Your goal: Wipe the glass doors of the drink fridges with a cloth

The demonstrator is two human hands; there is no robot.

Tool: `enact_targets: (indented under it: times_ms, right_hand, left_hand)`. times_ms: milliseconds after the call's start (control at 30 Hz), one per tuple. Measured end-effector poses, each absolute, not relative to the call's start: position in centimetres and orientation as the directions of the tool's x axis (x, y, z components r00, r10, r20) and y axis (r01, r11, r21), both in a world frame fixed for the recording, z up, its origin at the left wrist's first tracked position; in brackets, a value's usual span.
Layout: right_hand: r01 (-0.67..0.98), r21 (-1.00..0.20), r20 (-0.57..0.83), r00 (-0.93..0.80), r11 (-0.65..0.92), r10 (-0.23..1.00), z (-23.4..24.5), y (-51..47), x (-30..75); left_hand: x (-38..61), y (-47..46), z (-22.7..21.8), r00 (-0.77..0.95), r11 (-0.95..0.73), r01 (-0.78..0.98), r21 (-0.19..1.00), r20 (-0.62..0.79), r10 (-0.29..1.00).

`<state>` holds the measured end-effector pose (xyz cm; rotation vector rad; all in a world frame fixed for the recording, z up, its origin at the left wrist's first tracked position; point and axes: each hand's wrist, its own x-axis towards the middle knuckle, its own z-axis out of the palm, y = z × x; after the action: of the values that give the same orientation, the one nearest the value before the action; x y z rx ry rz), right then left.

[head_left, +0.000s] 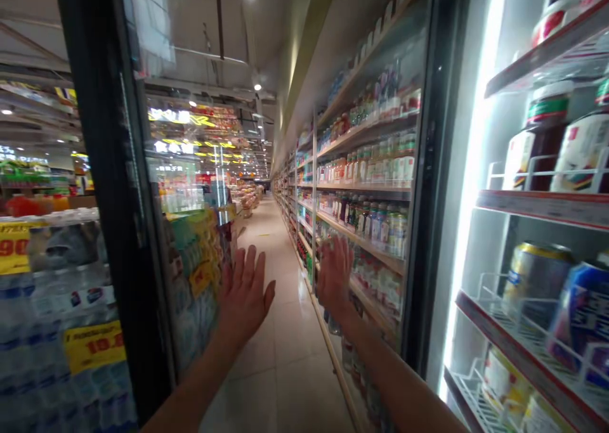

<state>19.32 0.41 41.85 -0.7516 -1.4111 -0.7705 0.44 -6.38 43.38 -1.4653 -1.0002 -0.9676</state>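
On the far left, packs of water bottles (52,319) are piled high, and a yellow price sign (95,345) sits on the front of them. Next comes the thick black edge (117,192) of a big glass door (290,192). The door fills the middle, and lots of shop things show in its glass. The left hand (245,284) is up in front of the glass, flat, with its fingers pointing up and its thumb out to the side. A pale floor (273,331) runs away between the two hands. The right hand (335,271) is up too, flat and a bit blurry. The hands are apart and hold nothing. I can't tell if they touch the glass. Behind the right hand, long shelves (364,186) of bottles show in the glass. On the far right, a bright light strip (478,135) stands beside racks with dark bottles (540,144), a shiny can (537,274) and a blue and purple pack (585,312).
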Motion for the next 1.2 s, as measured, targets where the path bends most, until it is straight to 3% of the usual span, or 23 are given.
enact_targets:
  times_ms: [67,133,200,300,367,467,533,567,700,733,767,900,933,1033,1100,1133,1200]
  right_hand:
    - [0.79,0.177,0.982,-0.186,0.587,-0.046,41.4,0.0,18.6]
    - [0.768,0.261,0.96,-0.272,0.585,-0.072,41.1,0.0,19.2]
    - [0.809,0.186,0.981,-0.182,0.558,-0.062,41.2,0.6,20.7]
    - [0.856,-0.092,0.992,0.122,0.509,-0.026,41.5,1.4,22.5]
    - [0.847,-0.117,0.989,0.146,0.519,-0.014,40.8,1.2,22.4]
    - [0.801,0.165,0.984,-0.17,0.576,-0.045,39.1,0.6,21.9]
    - [0.782,0.253,0.961,-0.271,0.57,-0.055,38.3,0.7,22.6]
    - [0.807,0.216,0.972,-0.229,0.55,-0.046,38.1,0.9,23.3]
    - [0.87,-0.132,0.987,0.161,0.476,-0.021,37.9,1.7,25.1]
    - [0.865,-0.152,0.983,0.181,0.478,-0.016,37.6,1.7,24.9]
    - [0.863,-0.118,0.99,0.14,0.491,-0.008,37.3,1.6,24.5]
    - [0.819,0.207,0.97,-0.243,0.536,-0.002,36.8,1.8,24.1]
    - [0.832,0.193,0.974,-0.228,0.52,0.003,37.4,2.1,24.7]
    - [0.887,-0.144,0.988,0.153,0.44,0.014,40.0,3.3,26.7]
    - [0.86,-0.253,0.959,0.283,0.443,-0.003,41.3,3.4,26.6]
    - [0.86,-0.206,0.972,0.234,0.466,-0.004,41.5,3.2,26.1]
    - [0.847,0.03,0.999,-0.033,0.532,-0.003,41.0,2.5,24.7]
  left_hand:
    - [1.1,-6.2,43.0,0.334,-0.107,0.94,-0.323,0.937,0.099]
    - [1.5,-6.2,42.7,0.331,-0.131,0.94,-0.316,0.936,0.118]
    - [1.7,-6.3,42.6,0.316,-0.136,0.945,-0.299,0.941,0.125]
    - [1.7,-6.5,42.7,0.317,-0.139,0.944,-0.3,0.941,0.122]
    - [1.7,-6.5,42.8,0.317,-0.143,0.943,-0.3,0.941,0.117]
    - [1.6,-6.4,42.9,0.322,-0.144,0.941,-0.306,0.941,0.102]
    - [1.6,-6.3,42.9,0.327,-0.138,0.94,-0.312,0.94,0.098]
    - [1.6,-6.3,43.0,0.329,-0.135,0.94,-0.315,0.939,0.099]
    - [1.6,-6.3,43.0,0.341,-0.128,0.936,-0.328,0.935,0.098]
    - [1.6,-6.3,43.0,0.341,-0.132,0.936,-0.327,0.935,0.095]
    - [1.6,-6.2,43.0,0.338,-0.137,0.936,-0.325,0.937,0.091]
    - [1.5,-6.1,43.0,0.321,-0.16,0.939,-0.305,0.943,0.09]
    - [1.5,-6.0,43.0,0.32,-0.16,0.939,-0.303,0.943,0.092]
    - [1.4,-5.9,42.9,0.323,-0.163,0.938,-0.305,0.942,0.095]
    - [1.4,-5.8,42.9,0.314,-0.174,0.94,-0.293,0.944,0.101]
    - [1.3,-5.7,42.8,0.309,-0.181,0.941,-0.288,0.946,0.102]
    - [1.3,-5.7,42.8,0.297,-0.184,0.944,-0.275,0.949,0.103]
